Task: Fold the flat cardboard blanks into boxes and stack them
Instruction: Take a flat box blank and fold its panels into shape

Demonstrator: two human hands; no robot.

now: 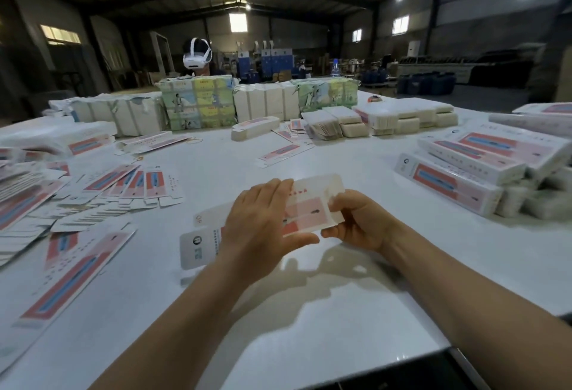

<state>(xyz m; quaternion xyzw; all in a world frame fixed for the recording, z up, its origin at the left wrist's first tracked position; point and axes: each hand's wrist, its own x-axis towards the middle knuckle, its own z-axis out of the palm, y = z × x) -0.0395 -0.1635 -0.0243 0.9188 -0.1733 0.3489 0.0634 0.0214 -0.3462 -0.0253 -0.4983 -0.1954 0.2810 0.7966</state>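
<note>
A long white and pink cardboard blank (309, 210) is held above the white table (309, 312) in front of me, partly opened into a box shape. My left hand (263, 222) wraps over its middle, fingers on top and thumb underneath. My right hand (356, 219) pinches its right end. The blank's left end (198, 244) with a round logo sticks out below my left hand. Folded boxes (470, 172) lie stacked at the right.
Flat blanks (93, 197) lie spread and piled across the left of the table. Wrapped bundles of packs (198, 104) and white card stacks (402, 117) line the far side. A person wearing a headset (198, 55) sits behind them. The table's near edge (433, 355) is at lower right.
</note>
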